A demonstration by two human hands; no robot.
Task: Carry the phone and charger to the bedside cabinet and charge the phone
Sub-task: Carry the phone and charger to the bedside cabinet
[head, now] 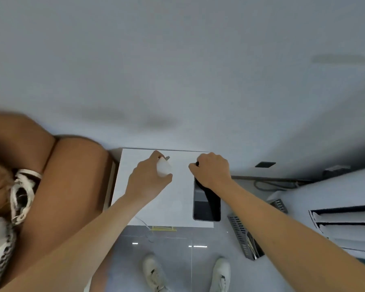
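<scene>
A white bedside cabinet (pixel 177 207) stands against the wall, seen from above. My left hand (pixel 148 178) is over its top and grips a white charger plug (pixel 163 168) whose metal prongs point toward the wall. A thin white cable (pixel 143 223) trails off the cabinet's front edge. A black phone (pixel 207 205) lies screen up along the cabinet's right side. My right hand (pixel 213 169) rests on the phone's far end, fingers curled around something small and dark that I cannot make out.
A brown padded headboard (pixel 61 186) and bedding fill the left. A grey slotted bin (pixel 244 237) stands on the floor to the right, beside a white shelf unit (pixel 346 224). A dark wall socket (pixel 264 164) and a cord sit low on the right wall. My feet are below.
</scene>
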